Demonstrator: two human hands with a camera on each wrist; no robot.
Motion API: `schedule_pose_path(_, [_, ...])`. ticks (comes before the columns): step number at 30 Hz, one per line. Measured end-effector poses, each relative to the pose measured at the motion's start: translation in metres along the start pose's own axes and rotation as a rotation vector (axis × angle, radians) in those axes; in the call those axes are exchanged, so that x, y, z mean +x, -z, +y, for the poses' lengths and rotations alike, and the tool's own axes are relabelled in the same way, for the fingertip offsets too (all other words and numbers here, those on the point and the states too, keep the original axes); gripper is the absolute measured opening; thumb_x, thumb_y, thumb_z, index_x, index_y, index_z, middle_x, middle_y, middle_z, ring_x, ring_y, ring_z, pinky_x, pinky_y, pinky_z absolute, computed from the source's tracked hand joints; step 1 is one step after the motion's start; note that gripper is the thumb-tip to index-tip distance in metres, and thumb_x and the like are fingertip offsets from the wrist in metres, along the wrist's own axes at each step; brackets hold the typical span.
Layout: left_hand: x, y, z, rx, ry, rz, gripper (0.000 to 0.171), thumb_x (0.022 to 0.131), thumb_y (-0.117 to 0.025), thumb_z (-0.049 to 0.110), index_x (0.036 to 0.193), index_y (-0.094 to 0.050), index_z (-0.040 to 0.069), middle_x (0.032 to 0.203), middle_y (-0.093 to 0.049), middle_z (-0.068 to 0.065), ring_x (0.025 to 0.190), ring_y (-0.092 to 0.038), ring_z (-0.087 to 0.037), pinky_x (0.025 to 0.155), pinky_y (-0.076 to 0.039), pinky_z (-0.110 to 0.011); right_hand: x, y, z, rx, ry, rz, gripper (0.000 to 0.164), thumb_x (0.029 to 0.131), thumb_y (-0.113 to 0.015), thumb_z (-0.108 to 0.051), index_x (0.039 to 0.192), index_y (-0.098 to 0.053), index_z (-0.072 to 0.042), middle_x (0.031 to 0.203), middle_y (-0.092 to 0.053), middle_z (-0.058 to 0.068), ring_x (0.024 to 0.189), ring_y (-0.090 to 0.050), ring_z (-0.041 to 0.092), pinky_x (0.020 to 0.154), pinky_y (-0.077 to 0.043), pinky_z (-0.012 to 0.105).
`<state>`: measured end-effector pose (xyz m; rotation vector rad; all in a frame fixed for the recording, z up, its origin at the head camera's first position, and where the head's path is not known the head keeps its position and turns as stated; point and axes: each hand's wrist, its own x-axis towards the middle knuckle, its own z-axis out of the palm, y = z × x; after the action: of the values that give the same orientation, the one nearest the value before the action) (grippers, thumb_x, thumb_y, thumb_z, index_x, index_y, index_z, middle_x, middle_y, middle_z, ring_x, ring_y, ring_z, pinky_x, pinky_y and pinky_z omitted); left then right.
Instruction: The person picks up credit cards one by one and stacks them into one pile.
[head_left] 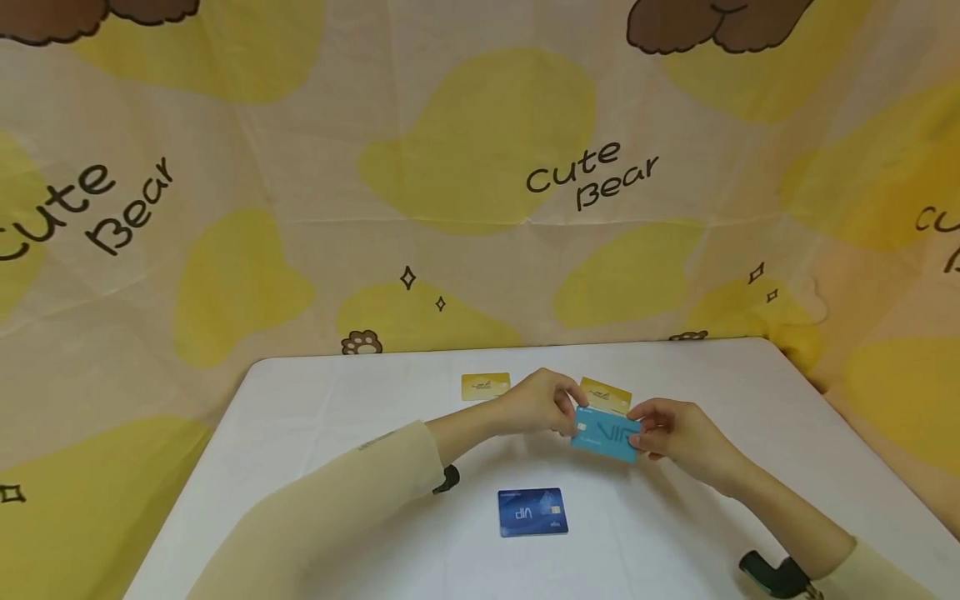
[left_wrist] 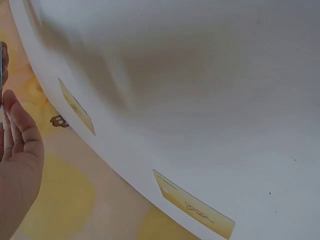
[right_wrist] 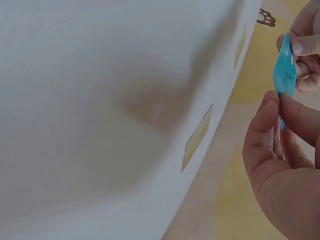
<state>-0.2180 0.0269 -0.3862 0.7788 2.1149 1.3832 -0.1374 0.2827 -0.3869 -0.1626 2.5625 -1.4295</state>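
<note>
A light blue card (head_left: 602, 432) with VIP lettering and a small chip is held up over the table, tilted toward the head camera. My left hand (head_left: 542, 403) pinches its left edge, and my right hand (head_left: 681, 437) pinches its right edge between thumb and fingers. The right wrist view has the card (right_wrist: 285, 75) nearly edge-on, the right hand (right_wrist: 285, 165) nearer and the left hand (right_wrist: 307, 50) beyond. In the left wrist view the left hand (left_wrist: 22, 150) is at the left border, the card barely showing.
A dark blue VIP card (head_left: 532, 512) lies nearer on the white table (head_left: 360, 392). Two gold cards lie toward the back: one gold card (head_left: 483, 386) left of the hands, another gold card (head_left: 609, 395) just behind the light blue one. A patterned cloth (head_left: 480, 167) hangs behind the table.
</note>
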Motion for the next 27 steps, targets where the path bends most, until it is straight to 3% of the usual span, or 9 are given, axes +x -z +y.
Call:
schedule_pose_path(7, [-0.021,0.000,0.002,-0.134,0.038,0.005,0.032,0.084,-0.079,-0.011,0.112,-0.070,0.002,0.075,-0.068,-0.010,0.069,-0.074,-0.025,0.069,-0.063,-0.037,-0.001,-0.006,-0.007,0.033,-0.003,-0.006,0.035,0.093,-0.078,-0.005,0.122,-0.064,0.008,0.094,-0.063,0.012,0.083,-0.068,0.027,0.072,-0.062,0.032])
schedule_pose_path(15, [-0.043,0.003,-0.001,-0.156,0.056,0.034,0.033,0.083,-0.080,-0.009,0.113,-0.069,0.000,0.074,-0.068,-0.011,0.072,-0.075,-0.031,0.067,-0.063,-0.032,-0.001,-0.015,-0.014,0.070,0.033,-0.058,0.035,0.094,-0.077,-0.006,0.122,-0.063,0.008,0.090,-0.066,0.012,0.079,-0.068,0.026,0.071,-0.062,0.031])
schedule_pose_path(27, [-0.071,0.010,-0.011,-0.162,0.095,0.050,0.031,0.084,-0.080,-0.007,0.112,-0.070,0.001,0.073,-0.069,-0.009,0.067,-0.073,-0.023,0.067,-0.062,-0.030,0.000,-0.036,-0.021,0.111,0.062,-0.125,0.032,0.094,-0.078,-0.008,0.119,-0.065,0.008,0.087,-0.066,0.010,0.077,-0.067,0.027,0.070,-0.062,0.033])
